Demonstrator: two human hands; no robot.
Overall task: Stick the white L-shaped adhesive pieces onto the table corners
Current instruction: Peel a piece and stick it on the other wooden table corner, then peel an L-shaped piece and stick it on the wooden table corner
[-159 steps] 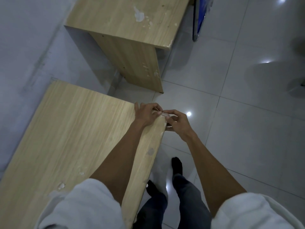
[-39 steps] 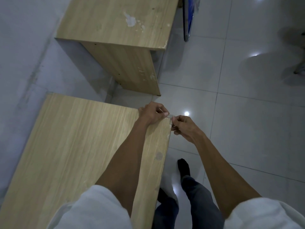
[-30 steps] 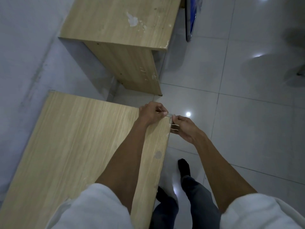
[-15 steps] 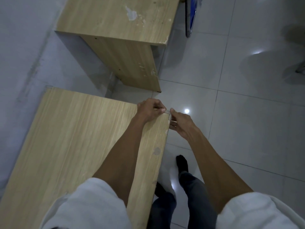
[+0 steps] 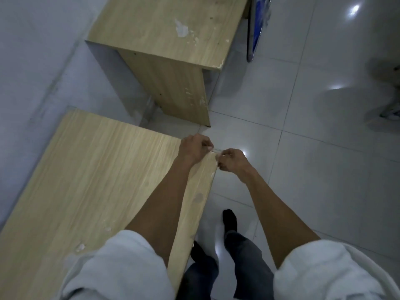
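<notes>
at the far right corner of the tabletop (image 5: 97, 169), we pinch the white l-shaped adhesive piece (image 5: 216, 151) from both sides. our left hand (image 5: 195, 149) curls its fingertips onto one end from over the wood. our right hand (image 5: 232, 160) grips the other end from just off the right edge, fingers curled tight. the piece sits right at the corner, touching it or just above it; we cannot tell which, since our fingers cover most of it. we judge this to be the placing step for this corner: the piece is lined up but not yet pressed flat. the next move calls for seating the bend of the l squarely on the corner, then rubbing each leg down along its edge. the sliver that shows has its long axis running left to right between our fingertips, roughly along the far edge; which way the bend faces is hidden. beyond, a second table (image 5: 162, 29) stands well apart on the tiled floor (image 5: 303, 148).
</notes>
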